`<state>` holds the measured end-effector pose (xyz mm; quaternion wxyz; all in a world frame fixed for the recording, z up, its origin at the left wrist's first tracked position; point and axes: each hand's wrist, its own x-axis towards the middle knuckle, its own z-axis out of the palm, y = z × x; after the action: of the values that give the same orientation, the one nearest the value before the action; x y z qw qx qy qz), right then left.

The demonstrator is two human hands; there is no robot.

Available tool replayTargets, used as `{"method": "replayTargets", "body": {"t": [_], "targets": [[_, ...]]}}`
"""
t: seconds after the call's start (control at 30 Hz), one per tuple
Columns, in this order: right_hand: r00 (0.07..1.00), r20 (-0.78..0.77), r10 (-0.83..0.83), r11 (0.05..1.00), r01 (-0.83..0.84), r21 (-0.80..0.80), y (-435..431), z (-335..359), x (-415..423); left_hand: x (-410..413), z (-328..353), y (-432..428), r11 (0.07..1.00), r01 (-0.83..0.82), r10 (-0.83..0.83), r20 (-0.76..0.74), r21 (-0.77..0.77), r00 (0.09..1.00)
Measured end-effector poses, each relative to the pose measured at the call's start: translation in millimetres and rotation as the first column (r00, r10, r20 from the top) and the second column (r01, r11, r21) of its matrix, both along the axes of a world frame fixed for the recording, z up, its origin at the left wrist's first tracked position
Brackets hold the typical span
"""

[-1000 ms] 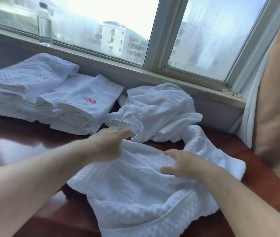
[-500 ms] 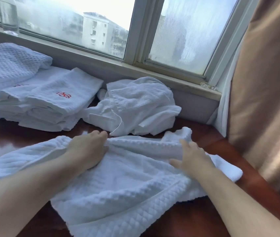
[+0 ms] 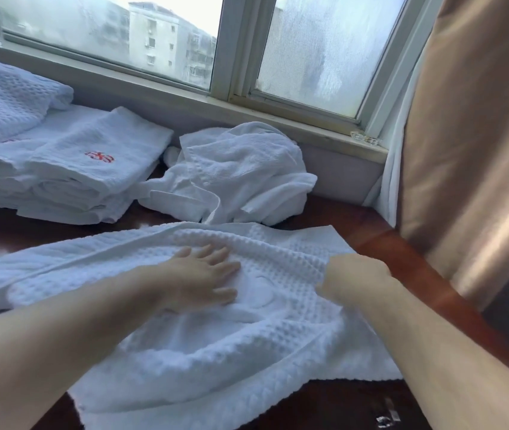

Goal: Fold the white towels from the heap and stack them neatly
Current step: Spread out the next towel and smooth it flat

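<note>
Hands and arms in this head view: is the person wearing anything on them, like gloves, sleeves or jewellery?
Nothing shows. The left hand and right hand are bare: no gloves, no rings in view. The left forearm and right forearm are uncovered right to the frame edge, with no sleeve, watch or bracelet visible.

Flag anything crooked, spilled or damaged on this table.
Nothing looks spilled or torn. The folded stack is uneven: its towels sit staggered, edges not lined up. The waffle towel under the left hand lies rumpled, gripped by the right hand.
</note>
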<state>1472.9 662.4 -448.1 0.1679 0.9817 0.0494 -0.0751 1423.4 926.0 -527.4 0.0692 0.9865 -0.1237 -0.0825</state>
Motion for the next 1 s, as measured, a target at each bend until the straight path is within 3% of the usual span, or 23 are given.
{"method": "replayTargets", "body": {"t": [0.07,0.13,0.17,0.27,0.4,0.53,0.57,0.63,0.7,0.73,0.77,0.8,0.87,0.93,1.0], "targets": [[0.982,0.125,0.143,0.952,-0.171,0.255,3,-11,9,3,-2,-3,0.999,0.041,-0.041,-0.009,-0.005,0.999],[0.967,0.042,0.252,0.803,-0.233,0.549,7,-25,15,6,-3,-5,0.997,0.074,-0.075,-0.012,-0.031,0.997],[0.961,-0.025,0.276,0.771,-0.205,0.603,7,-35,19,8,-4,-5,0.995,0.090,-0.090,-0.005,-0.039,0.996],[0.963,-0.137,0.234,0.861,-0.139,0.489,1,-65,29,17,-3,-6,0.990,0.142,-0.142,0.006,0.000,0.990],[0.993,-0.098,0.073,0.915,-0.028,0.402,-3,-77,26,40,13,-20,0.963,0.195,-0.202,0.018,0.186,0.979],[0.991,-0.129,-0.035,0.972,0.064,0.226,-5,-68,23,43,33,-33,0.928,0.124,-0.218,0.243,0.351,0.945],[0.983,-0.161,-0.088,0.972,0.120,0.202,-2,-60,22,38,38,-30,0.948,0.094,-0.190,0.304,0.303,0.934],[0.963,-0.179,-0.200,0.963,0.227,0.145,14,-41,17,19,46,-11,0.999,0.031,-0.040,0.384,0.028,0.923],[0.995,-0.080,-0.061,0.979,0.075,0.187,38,-29,6,-10,52,22,0.959,-0.057,0.164,0.384,-0.277,0.909],[0.994,-0.012,0.111,0.951,-0.103,0.292,51,-26,-1,-27,53,42,0.927,-0.105,0.251,0.386,-0.361,0.888],[0.960,0.035,0.277,0.856,-0.263,0.445,68,-24,-11,-45,51,59,0.895,-0.153,0.326,0.380,-0.418,0.866],[0.914,0.059,0.402,0.724,-0.356,0.591,85,-19,-26,-61,49,74,0.868,-0.196,0.380,0.355,-0.457,0.854],[0.802,0.076,0.593,0.532,-0.460,0.711,117,-12,-56,-86,40,93,0.856,-0.258,0.406,0.274,-0.447,0.872],[0.718,0.089,0.691,0.472,-0.541,0.696,140,-11,-80,-98,29,101,0.874,-0.278,0.381,0.206,-0.399,0.901],[0.690,0.098,0.717,0.517,-0.621,0.589,149,-17,-92,-104,23,103,0.879,-0.254,0.358,0.205,-0.404,0.911]]}}
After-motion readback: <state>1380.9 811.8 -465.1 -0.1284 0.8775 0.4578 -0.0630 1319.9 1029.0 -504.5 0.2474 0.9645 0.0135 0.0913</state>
